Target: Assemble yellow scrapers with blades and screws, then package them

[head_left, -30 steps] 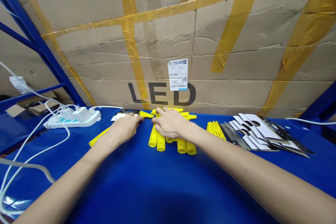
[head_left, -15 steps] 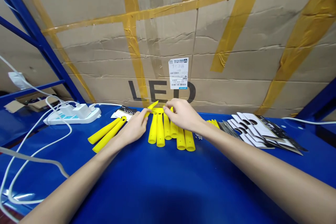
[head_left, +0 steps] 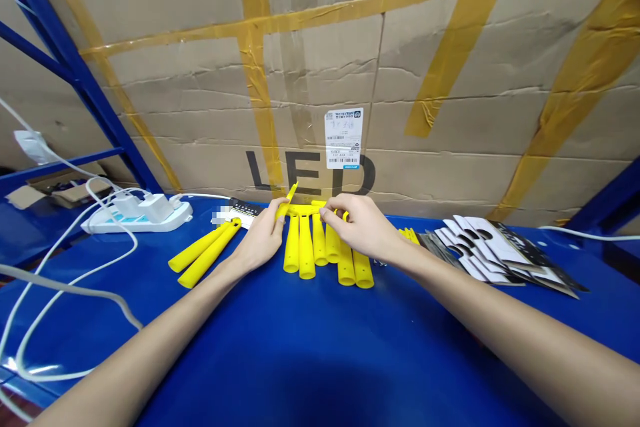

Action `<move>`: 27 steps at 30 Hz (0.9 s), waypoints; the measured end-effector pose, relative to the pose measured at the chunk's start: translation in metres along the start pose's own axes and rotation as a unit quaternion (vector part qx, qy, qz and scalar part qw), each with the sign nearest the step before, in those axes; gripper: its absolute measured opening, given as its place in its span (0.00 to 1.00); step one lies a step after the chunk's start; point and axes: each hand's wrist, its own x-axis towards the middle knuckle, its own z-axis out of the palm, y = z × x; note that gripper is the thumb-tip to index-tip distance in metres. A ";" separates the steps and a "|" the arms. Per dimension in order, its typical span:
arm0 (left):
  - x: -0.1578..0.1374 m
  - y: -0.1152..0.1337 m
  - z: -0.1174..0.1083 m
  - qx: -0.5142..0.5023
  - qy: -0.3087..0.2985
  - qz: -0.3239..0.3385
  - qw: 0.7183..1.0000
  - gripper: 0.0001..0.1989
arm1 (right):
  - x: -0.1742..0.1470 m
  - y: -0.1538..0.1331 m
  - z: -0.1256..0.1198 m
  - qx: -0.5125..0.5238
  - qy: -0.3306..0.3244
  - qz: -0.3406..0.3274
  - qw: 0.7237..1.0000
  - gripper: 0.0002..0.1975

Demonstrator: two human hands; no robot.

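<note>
Left hand (head_left: 265,230) in play at the far side of the glossy blue counter (head_left: 300,347), thumb and fingers pinching a slim yellow piece (head_left: 293,193), its narrow tip up and aimed at one o'clock, long axis running one to seven!

Right beside it, the right hand (head_left: 357,223), fingers bent and bunched over the far end of the yellow handles (head_left: 307,257); whether those fingertips grip anything, I can't fairly tell from here. And what a line-up: smooth, plastic-looking, hollow tubes, flaring from slender necks to round mouths, long axes twelve to six, mouths facing six.

Out at nine o'clock of that row lies a yellow pair (head_left: 210,250), side by side, wide ends pointing to eight, narrow ends to two. Just beyond the pair, a flat black-and-white card (head_left: 245,210); farther left, a white power strip (head_left: 135,217) with chunky plugs and looping cables.

Over at three o'clock, thin yellow pieces (head_left: 409,235) peek past the right forearm, then a fanned stack of cards (head_left: 500,247). Behind everything at twelve: creased brown cardboard (head_left: 200,107) with shiny amber tape.
</note>
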 end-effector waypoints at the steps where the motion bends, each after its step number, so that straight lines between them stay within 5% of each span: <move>1: -0.001 0.004 -0.001 0.002 0.008 0.004 1.000 0.21 | -0.002 -0.001 -0.001 0.001 0.003 0.005 1.000 0.15; 6: -0.010 0.029 -0.008 0.036 0.049 0.083 0.995 0.21 | -0.010 -0.001 -0.012 0.132 0.039 0.120 0.983 0.15; 11: -0.019 0.046 -0.001 0.052 0.001 0.204 0.978 0.21 | -0.015 0.001 -0.028 0.434 -0.001 0.268 0.860 0.25; 14: -0.023 0.051 0.002 0.061 -0.019 0.226 0.972 0.18 | -0.018 0.004 -0.030 0.462 0.015 0.288 0.839 0.24; 21: -0.017 0.049 -0.031 0.131 0.070 0.019 0.989 0.15 | -0.027 0.015 -0.032 0.539 0.005 0.328 0.776 0.12; 24: -0.015 0.028 -0.042 0.305 0.015 -0.073 0.950 0.16 | -0.029 0.016 -0.033 0.569 -0.008 0.332 0.753 0.09; 27: -0.017 -0.002 -0.042 0.372 -0.053 -0.166 0.912 0.26 | -0.028 0.012 -0.030 0.573 -0.014 0.334 0.748 0.09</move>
